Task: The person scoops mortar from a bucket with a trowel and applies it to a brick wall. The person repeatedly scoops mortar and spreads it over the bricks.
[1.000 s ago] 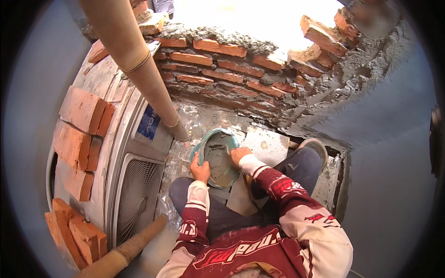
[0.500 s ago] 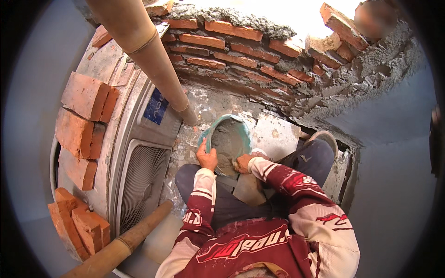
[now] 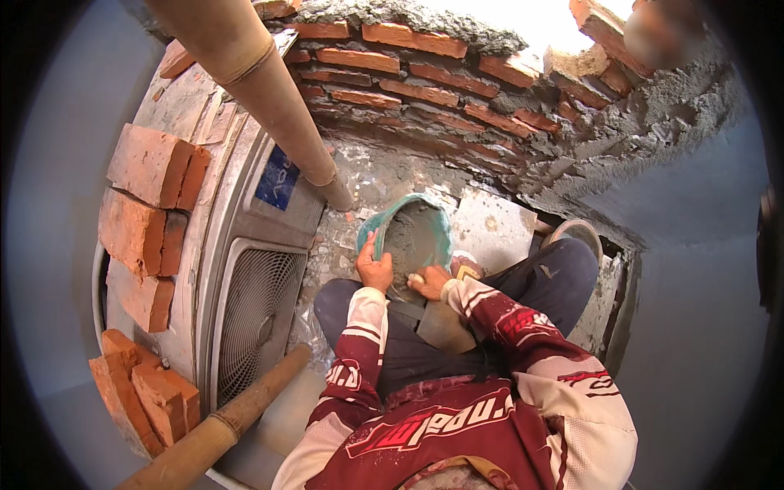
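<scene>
From here I see the left hand (image 3: 375,268) gripping the green bucket (image 3: 376,224) between the knees (image 3: 569,273); the right hand (image 3: 430,282) curls, around what I can't tell. If the left slips, grey mud (image 3: 412,233) might spill

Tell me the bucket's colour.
The bucket is teal green; it shows best in the head view.

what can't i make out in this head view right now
All in the head view:
What the right hand holds, if anything: covered by the hand itself.
Bottom of the green bucket: under grey mortar.
Upper bamboo pole's top: cut by the upper edge.
Beyond the brick wall: lost in glare.
</scene>
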Demonstrator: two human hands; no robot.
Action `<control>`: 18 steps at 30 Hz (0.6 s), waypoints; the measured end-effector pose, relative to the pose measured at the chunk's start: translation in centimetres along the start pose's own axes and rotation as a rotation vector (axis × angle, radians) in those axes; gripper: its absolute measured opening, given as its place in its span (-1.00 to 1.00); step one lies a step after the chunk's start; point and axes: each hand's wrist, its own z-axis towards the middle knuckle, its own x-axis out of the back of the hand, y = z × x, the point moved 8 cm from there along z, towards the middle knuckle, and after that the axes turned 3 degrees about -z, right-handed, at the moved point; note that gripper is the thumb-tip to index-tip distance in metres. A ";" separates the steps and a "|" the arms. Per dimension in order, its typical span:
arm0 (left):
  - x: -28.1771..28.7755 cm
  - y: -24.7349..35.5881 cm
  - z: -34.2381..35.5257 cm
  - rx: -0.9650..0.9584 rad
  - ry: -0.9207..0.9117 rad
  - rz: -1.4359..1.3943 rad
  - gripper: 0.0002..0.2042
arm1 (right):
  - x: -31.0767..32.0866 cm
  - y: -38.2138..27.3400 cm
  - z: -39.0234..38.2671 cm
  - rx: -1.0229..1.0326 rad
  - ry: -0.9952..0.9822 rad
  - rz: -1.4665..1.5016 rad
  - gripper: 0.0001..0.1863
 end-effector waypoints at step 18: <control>-0.8 -0.8 -0.2 0.005 0.021 -0.066 -0.48 | 1.7 4.1 0.5 -0.133 -0.102 -0.367 -0.45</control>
